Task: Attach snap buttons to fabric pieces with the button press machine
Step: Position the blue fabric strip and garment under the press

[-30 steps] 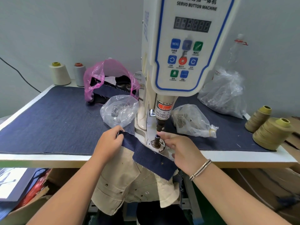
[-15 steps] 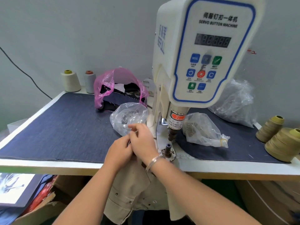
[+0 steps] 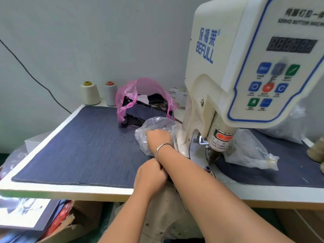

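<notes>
White-edged surface [image 3: 52, 187] under a dark blue cloth [image 3: 78, 146], against a pale wall. Button press machine [image 3: 245, 67] at right. Right hand [image 3: 158, 136] reaching into a clear bag [image 3: 156, 123] beside the machine, grip not discernible. Left hand [image 3: 150, 174] clenched at the front edge on dark fabric, mostly hidden. Two thread cones [image 3: 90, 92] and pink bag [image 3: 145, 95] at rear

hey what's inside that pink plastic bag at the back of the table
The translucent pink plastic bag holds dark fabric pieces, with a white scrap showing among them near the top. Whatever lies deeper or beneath those pieces is covered and cannot be made out.
</notes>
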The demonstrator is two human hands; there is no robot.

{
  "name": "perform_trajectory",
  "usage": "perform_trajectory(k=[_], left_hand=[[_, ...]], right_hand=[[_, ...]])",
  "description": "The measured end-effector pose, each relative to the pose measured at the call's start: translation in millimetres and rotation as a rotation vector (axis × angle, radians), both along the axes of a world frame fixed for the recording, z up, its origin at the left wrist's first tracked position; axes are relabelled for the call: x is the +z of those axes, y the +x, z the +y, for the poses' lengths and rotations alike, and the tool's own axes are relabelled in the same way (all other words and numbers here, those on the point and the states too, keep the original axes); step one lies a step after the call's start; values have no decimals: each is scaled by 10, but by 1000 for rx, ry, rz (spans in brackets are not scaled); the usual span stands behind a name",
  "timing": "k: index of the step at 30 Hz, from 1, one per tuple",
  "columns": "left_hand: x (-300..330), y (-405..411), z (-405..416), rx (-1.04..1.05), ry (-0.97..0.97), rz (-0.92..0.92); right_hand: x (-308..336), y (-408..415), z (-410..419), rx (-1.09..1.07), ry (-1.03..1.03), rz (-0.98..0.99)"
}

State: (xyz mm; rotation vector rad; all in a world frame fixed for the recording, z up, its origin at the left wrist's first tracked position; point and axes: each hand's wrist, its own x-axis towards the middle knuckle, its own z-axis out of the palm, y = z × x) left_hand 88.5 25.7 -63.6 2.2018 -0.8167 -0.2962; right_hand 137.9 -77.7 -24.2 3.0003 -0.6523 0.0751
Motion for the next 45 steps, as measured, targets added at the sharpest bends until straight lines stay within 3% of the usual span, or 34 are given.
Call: perform_trajectory(k=[3, 10, 33, 41, 45], left_hand=[[-6, -1, -18, 14, 22, -23], [11, -20, -26, 47, 46, -37], [25, -41, -24, 7, 60, -102], [37, -31, -11, -29, 69, -102], [68, -76, 15, -56, 45, -86]], right_hand=[[25, 38, -4, 32, -38, 62], [-29, 81, 9, 117, -191, -103], [9, -74, -3, 267, -191, -167], [-20, -160, -56, 147, 122, -320], [34, -412, -24, 100, 396, -560]])
